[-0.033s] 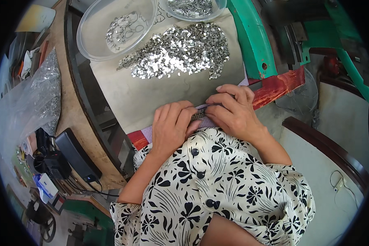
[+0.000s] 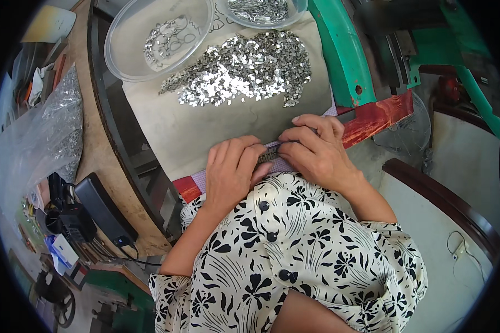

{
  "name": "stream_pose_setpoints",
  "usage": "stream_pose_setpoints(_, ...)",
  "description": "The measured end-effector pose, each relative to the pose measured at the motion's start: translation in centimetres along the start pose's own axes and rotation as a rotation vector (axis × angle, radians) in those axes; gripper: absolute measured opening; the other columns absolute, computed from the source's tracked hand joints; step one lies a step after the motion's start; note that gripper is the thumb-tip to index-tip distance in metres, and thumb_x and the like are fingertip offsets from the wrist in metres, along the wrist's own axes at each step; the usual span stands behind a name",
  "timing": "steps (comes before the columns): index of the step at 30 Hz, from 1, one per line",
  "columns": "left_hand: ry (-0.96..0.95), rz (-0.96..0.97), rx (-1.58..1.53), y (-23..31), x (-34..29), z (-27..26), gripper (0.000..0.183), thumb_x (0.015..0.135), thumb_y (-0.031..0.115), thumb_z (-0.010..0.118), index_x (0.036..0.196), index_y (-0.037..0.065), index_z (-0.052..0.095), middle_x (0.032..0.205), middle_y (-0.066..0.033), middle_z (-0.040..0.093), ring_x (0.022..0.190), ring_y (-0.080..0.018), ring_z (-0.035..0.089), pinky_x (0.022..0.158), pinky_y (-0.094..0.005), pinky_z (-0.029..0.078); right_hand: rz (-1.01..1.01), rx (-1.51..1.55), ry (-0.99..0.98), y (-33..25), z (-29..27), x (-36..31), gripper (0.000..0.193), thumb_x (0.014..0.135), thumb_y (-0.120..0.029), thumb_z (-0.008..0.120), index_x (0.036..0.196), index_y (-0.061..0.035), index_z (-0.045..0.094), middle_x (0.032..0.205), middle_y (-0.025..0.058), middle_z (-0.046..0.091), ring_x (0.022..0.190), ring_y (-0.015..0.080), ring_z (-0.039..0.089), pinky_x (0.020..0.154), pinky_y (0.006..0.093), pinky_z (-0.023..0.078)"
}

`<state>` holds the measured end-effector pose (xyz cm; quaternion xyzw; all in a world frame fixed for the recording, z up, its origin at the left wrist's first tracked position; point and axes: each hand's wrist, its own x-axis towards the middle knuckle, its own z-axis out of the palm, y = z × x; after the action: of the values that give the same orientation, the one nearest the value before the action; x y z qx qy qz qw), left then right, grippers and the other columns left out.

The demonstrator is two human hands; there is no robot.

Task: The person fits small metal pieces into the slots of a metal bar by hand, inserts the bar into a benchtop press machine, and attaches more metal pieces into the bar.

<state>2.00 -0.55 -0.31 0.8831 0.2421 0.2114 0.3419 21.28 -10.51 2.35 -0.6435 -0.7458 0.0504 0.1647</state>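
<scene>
My left hand (image 2: 231, 167) is closed, its thumb and fingers gripping one end of a short ribbed metal strip (image 2: 268, 157). My right hand (image 2: 318, 151) has its fingertips pinched at the other end of this strip. Something thin and dark shows by the right fingers, too small to name. Both hands rest at the near edge of a beige sheet (image 2: 166, 125), over a checked purple cloth (image 2: 213, 178). Farther off on the sheet lies a broad heap of small shiny metal pieces (image 2: 244, 69).
A clear round tub (image 2: 112, 53) with some metal pieces stands at the far left, a second tub (image 2: 261, 23) beyond the heap. Green machine parts (image 2: 344, 61) border the right. On the left wooden bench are a plastic bag of metal bits (image 2: 66, 127) and a black box-shaped device (image 2: 105, 208).
</scene>
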Motion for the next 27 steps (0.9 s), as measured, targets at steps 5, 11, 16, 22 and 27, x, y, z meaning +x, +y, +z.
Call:
stream_pose_setpoints(5, 0.041, -0.017, 0.054, -0.7, -1.0, -1.7, 0.038, 0.073, 0.023, 0.081, 0.104, 0.008, 0.063, 0.110, -0.0076, 0.063, 0.096, -0.0276, 0.060, 0.081, -0.0390, 0.044, 0.005, 0.031, 0.015, 0.0, -0.8, 0.3, 0.018, 0.068, -0.020, 0.078, 0.086, -0.0206, 0.074, 0.106, -0.0060, 0.065, 0.113, 0.0225, 0.052, 0.090, 0.0387, 0.032)
stream_pose_setpoints(11, 0.034, -0.114, 0.083, -0.9, -2.8, -4.2, 0.039, 0.071, 0.014, 0.081, 0.106, 0.006, 0.064, 0.110, -0.0090, 0.062, 0.097, -0.0293, 0.059, 0.081, -0.0402, 0.044, 0.010, 0.006, 0.056, -0.6, -0.4, -0.2, 0.023, 0.065, -0.021, 0.077, 0.087, -0.0270, 0.076, 0.105, -0.0068, 0.065, 0.112, 0.0211, 0.052, 0.090, 0.0375, 0.032)
stream_pose_setpoints(16, 0.043, -0.103, 0.085, -1.2, -3.7, -4.5, 0.035, 0.071, 0.012, 0.080, 0.103, 0.007, 0.066, 0.108, -0.0080, 0.062, 0.095, -0.0283, 0.060, 0.080, -0.0392, 0.045, -0.004, -0.055, 0.064, -1.0, -0.2, -0.2, 0.023, 0.064, -0.024, 0.077, 0.087, -0.0286, 0.076, 0.106, -0.0071, 0.065, 0.112, 0.0203, 0.052, 0.091, 0.0369, 0.032)
stream_pose_setpoints(22, 0.004, -0.017, 0.145, -1.1, -3.7, -4.2, 0.032, 0.072, 0.009, 0.078, 0.104, 0.010, 0.071, 0.104, -0.0060, 0.063, 0.095, -0.0262, 0.061, 0.080, -0.0378, 0.045, -0.004, -0.016, 0.052, -1.1, -0.3, -0.3, 0.018, 0.071, -0.024, 0.070, 0.089, -0.0259, 0.074, 0.111, -0.0049, 0.062, 0.117, 0.0191, 0.051, 0.097, 0.0403, 0.031)
stream_pose_setpoints(27, -0.002, 0.030, 0.178, -1.3, -3.8, -4.3, 0.034, 0.072, 0.010, 0.079, 0.105, 0.011, 0.071, 0.105, -0.0057, 0.063, 0.096, -0.0258, 0.061, 0.081, -0.0380, 0.045, 0.055, -0.025, 0.124, -0.4, -0.8, -0.6, 0.022, 0.064, -0.022, 0.082, 0.085, -0.0267, 0.077, 0.102, -0.0059, 0.066, 0.110, 0.0226, 0.053, 0.089, 0.0382, 0.033)
